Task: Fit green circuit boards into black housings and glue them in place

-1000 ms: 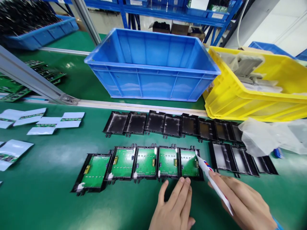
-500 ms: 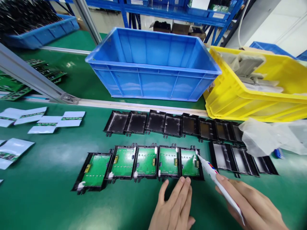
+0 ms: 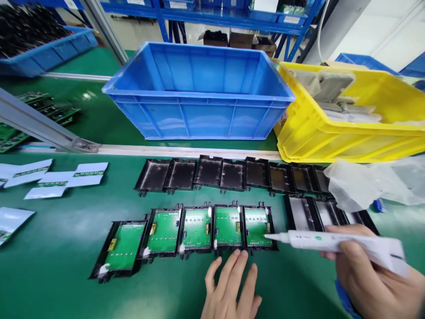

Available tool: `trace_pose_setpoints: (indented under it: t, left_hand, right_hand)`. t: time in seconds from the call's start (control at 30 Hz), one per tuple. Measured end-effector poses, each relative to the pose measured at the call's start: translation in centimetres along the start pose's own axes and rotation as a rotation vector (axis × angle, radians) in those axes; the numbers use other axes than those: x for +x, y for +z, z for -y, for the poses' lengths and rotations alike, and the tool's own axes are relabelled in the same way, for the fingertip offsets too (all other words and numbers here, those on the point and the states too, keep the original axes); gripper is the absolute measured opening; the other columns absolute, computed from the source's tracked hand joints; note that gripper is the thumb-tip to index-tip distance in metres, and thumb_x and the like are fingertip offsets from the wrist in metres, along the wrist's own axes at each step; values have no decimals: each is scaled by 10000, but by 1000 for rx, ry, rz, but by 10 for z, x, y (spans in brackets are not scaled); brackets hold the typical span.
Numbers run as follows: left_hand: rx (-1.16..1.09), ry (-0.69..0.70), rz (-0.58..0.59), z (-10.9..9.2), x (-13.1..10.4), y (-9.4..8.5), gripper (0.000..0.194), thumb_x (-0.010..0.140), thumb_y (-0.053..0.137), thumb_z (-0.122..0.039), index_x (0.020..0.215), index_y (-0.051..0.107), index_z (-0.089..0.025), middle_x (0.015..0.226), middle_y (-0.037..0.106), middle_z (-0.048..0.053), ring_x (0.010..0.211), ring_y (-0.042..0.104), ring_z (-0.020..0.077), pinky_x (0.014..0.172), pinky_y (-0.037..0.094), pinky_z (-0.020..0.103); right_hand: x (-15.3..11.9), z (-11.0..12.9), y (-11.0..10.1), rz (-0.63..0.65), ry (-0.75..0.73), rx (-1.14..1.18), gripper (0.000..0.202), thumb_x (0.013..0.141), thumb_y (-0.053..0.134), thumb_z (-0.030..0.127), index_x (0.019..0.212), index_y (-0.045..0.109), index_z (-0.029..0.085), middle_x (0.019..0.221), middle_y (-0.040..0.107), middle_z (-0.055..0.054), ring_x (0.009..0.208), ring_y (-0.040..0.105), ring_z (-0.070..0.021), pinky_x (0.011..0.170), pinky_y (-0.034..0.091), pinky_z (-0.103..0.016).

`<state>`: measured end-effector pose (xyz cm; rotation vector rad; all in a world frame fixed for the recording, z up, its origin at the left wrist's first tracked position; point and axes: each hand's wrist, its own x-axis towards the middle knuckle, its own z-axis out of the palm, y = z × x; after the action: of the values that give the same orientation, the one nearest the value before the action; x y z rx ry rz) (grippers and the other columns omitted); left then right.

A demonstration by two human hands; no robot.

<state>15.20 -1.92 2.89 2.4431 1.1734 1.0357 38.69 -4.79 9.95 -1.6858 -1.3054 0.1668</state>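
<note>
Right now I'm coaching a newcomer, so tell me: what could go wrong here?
A stray squeeze of the white tube in the right hand might leave a blob where its nozzle points, over the rightmost green board. The left hand lies close to that board's black housing and could nudge it.

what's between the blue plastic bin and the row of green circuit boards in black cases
From the blue plastic bin to the green circuit boards, the head view shows a pale straight rail, then a row of shallow black plastic trays.
</note>
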Motion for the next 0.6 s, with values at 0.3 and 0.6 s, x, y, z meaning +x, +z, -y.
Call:
trace_pose_setpoints:
  t: [0.3,0.6]
  left_hand:
    - [16,0,-74,1,3,11,200,904,541,-232,965,731,-237,1035,781,20,978,706,153,1204,177,326]
    - [197,182,87,18,-12,7,282,923,570,-418,1109,720,-269,1152,743,41,1225,607,241,1189,217,395]
  right_hand:
    - [29,9,34,166,51,80,240,924,618,208,691,677,210,687,671,16,542,612,-103,509,474,-193]
    - [34,12,46,253,1,139,223,917,601,140,706,650,193,646,646,22,502,587,-89,489,472,-183]
